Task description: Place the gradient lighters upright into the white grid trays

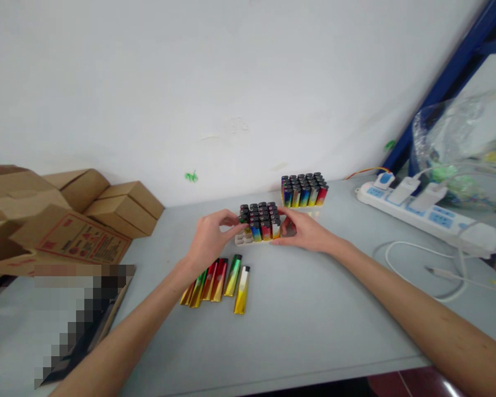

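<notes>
The lighters (259,221) have glossy, metallic-looking rainbow bodies and dark matt caps; the loose ones (219,280) shine the same. The counter (314,309) is smooth, matt grey. The boxes (107,207) are rough brown cardboard. The power strip (427,215) is glossy white plastic; the bag (458,138) is clear, crinkled film.

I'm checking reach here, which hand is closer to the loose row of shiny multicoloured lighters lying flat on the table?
Left. The left hand sits just above the flat lighters; the right hand is farther off to their right.

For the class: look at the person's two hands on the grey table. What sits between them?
In the head view, a tray of upright lighters sits between the left hand and the right hand, touched on both sides.
</notes>
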The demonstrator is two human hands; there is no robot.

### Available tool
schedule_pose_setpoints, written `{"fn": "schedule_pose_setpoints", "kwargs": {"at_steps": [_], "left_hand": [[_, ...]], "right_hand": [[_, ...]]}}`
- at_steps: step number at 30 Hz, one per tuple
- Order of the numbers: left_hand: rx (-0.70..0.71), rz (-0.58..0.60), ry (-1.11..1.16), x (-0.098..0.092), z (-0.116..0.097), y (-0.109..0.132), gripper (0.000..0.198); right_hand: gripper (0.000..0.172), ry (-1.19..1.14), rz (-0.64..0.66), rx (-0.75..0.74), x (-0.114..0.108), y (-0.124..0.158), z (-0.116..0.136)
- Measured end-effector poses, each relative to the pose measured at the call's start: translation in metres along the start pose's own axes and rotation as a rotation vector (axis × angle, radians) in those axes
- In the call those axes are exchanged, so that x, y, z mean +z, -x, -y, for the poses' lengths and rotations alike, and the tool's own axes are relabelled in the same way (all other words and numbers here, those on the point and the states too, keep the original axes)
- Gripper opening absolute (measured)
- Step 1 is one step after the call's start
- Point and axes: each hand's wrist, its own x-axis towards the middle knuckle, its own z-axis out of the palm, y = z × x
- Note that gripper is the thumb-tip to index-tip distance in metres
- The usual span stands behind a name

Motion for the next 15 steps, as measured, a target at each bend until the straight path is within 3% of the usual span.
{"fn": "schedule_pose_setpoints", "kwargs": {"at_steps": [4,10,15], "left_hand": [[0.055,-0.097,-0.227,-0.008,-0.01,0.036,0.034],[0.234,-0.03,-0.443,0.009,-0.023,0.102,0.017],[0.244,0.049,-0.475,0.028,-0.023,0.109,0.013]], "right_hand": [[0.083,-0.005,0.006,-0.004,0.001,0.0,-0.001],[0.086,-0.01,-0.008,0.007,0.002,0.0,-0.003],[0.086,-0.021,-0.007,0.01,0.003,0.0,-0.005]]}}
